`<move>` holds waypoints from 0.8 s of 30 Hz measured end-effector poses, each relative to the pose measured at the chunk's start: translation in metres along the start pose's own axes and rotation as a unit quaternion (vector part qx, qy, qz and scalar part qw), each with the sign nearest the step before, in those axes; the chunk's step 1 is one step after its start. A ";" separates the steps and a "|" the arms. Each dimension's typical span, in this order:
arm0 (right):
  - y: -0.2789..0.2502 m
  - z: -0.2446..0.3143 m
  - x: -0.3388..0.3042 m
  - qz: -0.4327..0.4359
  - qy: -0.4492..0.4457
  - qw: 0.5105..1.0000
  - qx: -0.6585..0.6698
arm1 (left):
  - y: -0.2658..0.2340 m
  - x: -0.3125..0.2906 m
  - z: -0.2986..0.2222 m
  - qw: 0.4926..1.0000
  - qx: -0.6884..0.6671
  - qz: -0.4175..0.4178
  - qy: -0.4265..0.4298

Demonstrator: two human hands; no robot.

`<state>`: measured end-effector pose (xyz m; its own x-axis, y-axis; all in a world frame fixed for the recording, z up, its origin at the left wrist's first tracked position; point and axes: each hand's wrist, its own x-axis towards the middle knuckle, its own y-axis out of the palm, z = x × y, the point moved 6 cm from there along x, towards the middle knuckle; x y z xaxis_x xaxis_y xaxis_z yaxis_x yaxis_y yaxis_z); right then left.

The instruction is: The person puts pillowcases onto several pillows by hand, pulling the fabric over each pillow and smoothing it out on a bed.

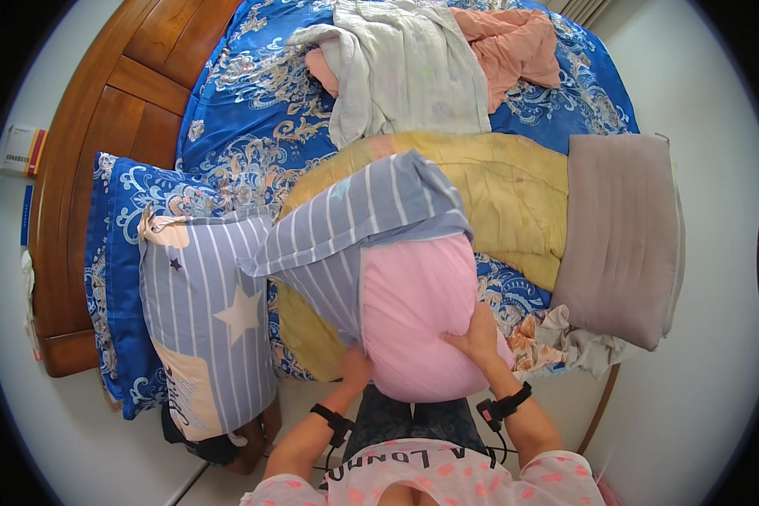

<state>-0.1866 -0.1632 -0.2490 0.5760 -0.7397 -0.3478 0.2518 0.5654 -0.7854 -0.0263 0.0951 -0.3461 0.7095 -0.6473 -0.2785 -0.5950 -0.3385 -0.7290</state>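
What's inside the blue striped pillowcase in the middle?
A pink pillow, only partly: its near end bulges out of the striped pillowcase, with the right hand on it. The fabric covers its far end, so how deep it reaches cannot be seen.

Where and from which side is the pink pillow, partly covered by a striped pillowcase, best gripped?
Probably by both side edges of the bare near end of the pink pillow, coming from the near side: that plump, rounded end bulges out of the striped pillowcase, which covers the far part. The right hand is on its right edge; the left hand is low by its left edge.
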 end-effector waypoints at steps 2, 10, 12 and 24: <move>0.007 -0.004 -0.001 -0.068 -0.017 0.997 0.041 | 0.008 0.000 -0.022 0.997 0.014 0.063 -0.052; -0.069 0.056 0.026 -0.204 -0.196 0.957 0.063 | -0.009 -0.003 -0.131 0.982 -0.129 0.136 -0.004; -0.096 0.084 0.025 -0.201 -0.255 0.945 0.018 | -0.019 -0.005 -0.171 0.973 -0.162 0.163 0.001; -0.025 0.095 0.001 -0.075 -0.315 0.946 -0.028 | 0.033 -0.003 -0.150 0.949 -0.243 0.192 -0.055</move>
<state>-0.1182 -0.1432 -0.1808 0.8906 -0.4356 0.1305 0.3365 0.4384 -0.8334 -0.1048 -0.0163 -0.2754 0.4235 -0.7206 -0.5490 -0.9030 -0.3842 -0.1923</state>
